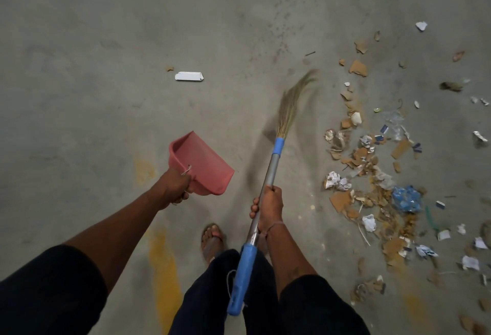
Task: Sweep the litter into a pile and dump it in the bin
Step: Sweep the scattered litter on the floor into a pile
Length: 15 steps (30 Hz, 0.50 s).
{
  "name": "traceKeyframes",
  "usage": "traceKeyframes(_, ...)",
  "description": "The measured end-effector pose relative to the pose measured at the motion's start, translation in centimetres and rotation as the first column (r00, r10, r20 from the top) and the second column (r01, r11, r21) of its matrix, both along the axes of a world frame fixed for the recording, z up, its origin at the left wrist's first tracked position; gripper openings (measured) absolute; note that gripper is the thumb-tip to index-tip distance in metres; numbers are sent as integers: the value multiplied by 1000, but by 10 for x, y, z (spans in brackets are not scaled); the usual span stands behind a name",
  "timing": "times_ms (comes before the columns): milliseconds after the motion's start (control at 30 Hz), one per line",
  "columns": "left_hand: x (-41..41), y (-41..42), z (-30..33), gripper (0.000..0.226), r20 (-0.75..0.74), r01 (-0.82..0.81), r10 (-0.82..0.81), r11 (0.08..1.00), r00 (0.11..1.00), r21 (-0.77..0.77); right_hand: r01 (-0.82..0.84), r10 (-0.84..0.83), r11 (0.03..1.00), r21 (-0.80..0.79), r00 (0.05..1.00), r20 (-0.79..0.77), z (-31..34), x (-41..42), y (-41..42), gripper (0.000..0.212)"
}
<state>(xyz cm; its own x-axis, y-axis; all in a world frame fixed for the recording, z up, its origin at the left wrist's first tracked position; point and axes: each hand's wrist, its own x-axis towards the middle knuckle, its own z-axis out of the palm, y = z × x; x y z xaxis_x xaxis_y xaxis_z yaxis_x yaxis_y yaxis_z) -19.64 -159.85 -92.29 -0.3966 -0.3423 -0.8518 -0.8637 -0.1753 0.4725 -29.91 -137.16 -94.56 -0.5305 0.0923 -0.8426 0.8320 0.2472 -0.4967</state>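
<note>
My right hand (268, 208) grips the metal shaft of a broom (272, 169) with blue fittings. Its straw bristles (291, 103) are blurred and point away from me, left of the litter. My left hand (175, 184) holds a pink dustpan (199, 163) by its handle, lifted off the floor. Litter (372, 175) of torn cardboard, crumpled paper and a blue plastic bag (406, 199) spreads in a loose band on the right. A white flattened carton (189, 76) and a small cardboard scrap (170, 68) lie apart at centre left. No bin is in view.
The floor is grey concrete with yellow paint marks (164, 268) near my legs. My sandalled foot (211, 241) stands between the dustpan and the broom. More scraps of paper (421, 25) lie scattered far right, up to the frame edge.
</note>
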Motion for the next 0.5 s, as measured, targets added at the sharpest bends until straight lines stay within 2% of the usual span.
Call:
traceKeyframes(200, 4, -20, 2, 46, 2, -70, 70, 997, 998, -15, -133, 133, 991, 3, 989, -61, 11, -8, -41, 16)
traceKeyframes(300, 8, -30, 1, 41, 32, -105, 105, 994, 994, -18, -250, 254, 967, 52, 962, -98, 12, -10, -67, 15)
traceKeyframes(500, 7, -56, -6, 37, 79, -204, 204, 979, 976, -10, -592, 609, 792, 151, 786, -108, 4, -26, -126, 19)
